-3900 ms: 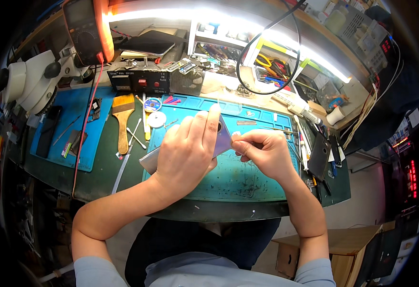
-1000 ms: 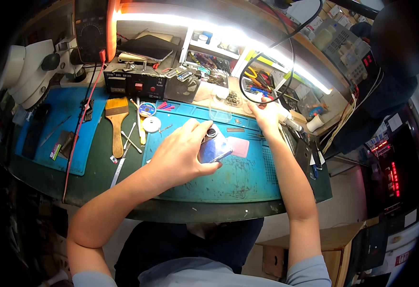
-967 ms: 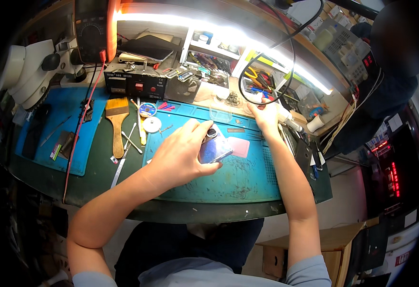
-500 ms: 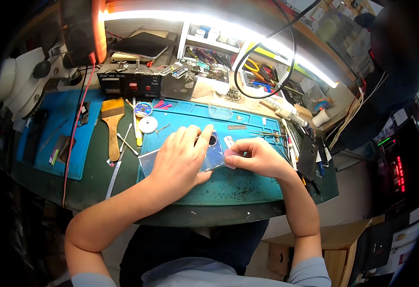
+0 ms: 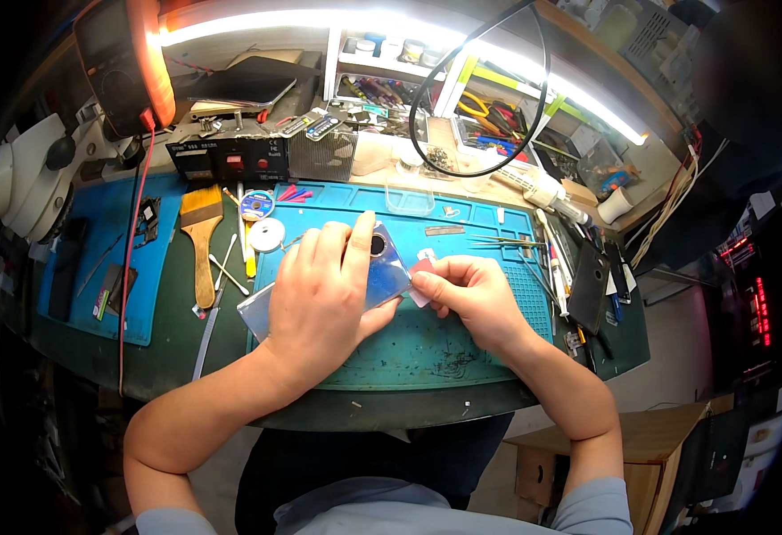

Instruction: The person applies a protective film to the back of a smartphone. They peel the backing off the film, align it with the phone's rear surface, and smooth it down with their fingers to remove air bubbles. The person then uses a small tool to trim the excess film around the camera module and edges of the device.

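Observation:
My left hand [image 5: 318,290] lies across a blue phone [image 5: 386,283] with a glossy, see-through-looking edge, its thumb on the near edge. A round dark camera ring shows beside the fingertips; the palm hides the phone's middle. At the phone's right corner, my right hand [image 5: 469,294] is closed, thumb against forefinger, on a thin pinkish sheet [image 5: 419,298]. Part of that sheet is behind the fingers, and I cannot tell whether it touches the phone. Both hands are over a teal work mat [image 5: 391,352].
Left of the mat lie a wide brush [image 5: 201,241], cotton swabs [image 5: 230,275] and a white spool [image 5: 267,234]. Tweezers [image 5: 509,241] rest on the right, near pens and a dark flat panel [image 5: 589,281]. A black cable [image 5: 415,116] loops overhead; a red wire [image 5: 126,294] hangs left.
The phone has turned slightly, its right end swinging away from me. More of the pinkish sheet shows now. The whole view has shifted a little.

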Available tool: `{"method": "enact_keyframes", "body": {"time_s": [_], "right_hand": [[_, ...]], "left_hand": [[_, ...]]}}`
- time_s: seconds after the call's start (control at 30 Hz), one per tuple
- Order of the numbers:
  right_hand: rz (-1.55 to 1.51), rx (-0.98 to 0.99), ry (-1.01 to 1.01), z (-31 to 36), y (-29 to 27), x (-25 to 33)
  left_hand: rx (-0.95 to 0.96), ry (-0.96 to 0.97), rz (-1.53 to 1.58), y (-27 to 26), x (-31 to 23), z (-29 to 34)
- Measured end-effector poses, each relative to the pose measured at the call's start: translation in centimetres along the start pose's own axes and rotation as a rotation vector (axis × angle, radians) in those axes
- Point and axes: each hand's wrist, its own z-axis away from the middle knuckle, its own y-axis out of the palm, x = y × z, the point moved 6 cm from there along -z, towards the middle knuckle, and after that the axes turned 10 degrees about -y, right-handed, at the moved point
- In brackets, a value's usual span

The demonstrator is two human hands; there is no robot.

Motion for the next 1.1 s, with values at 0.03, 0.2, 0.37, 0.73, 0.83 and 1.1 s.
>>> {"method": "enact_keyframes", "body": {"time_s": [0.03,0.2,0.37,0.73,0.83,1.1], "right_hand": [[0.008,-0.006,-0.001,0.06,0.01,-0.01],[0.014,-0.016,-0.018,0.11,-0.02,-0.12],[0.201,0.090,-0.019,-0.10,0.17,0.23],[-0.138,-0.060,-0.054,-0.14,0.46,-0.05],[-0.119,-0.062,-0.063,-0.21,0.38,-0.39],[0.091,0.027,-0.064,-0.34,0.12,-0.09]], "left_hand": [[-0.007,0.009,-0.010,-0.05,-0.15,0.02],[-0.008,0.047,-0.033,0.02,-0.58,0.17],[0.074,0.069,-0.035,0.54,-0.67,0.45],[-0.041,0.012,0.001,-0.29,-0.30,-0.15],[-0.020,0.024,-0.022,-0.20,-0.60,-0.06],[0.047,0.085,-0.014,0.23,-0.69,0.37]]}}
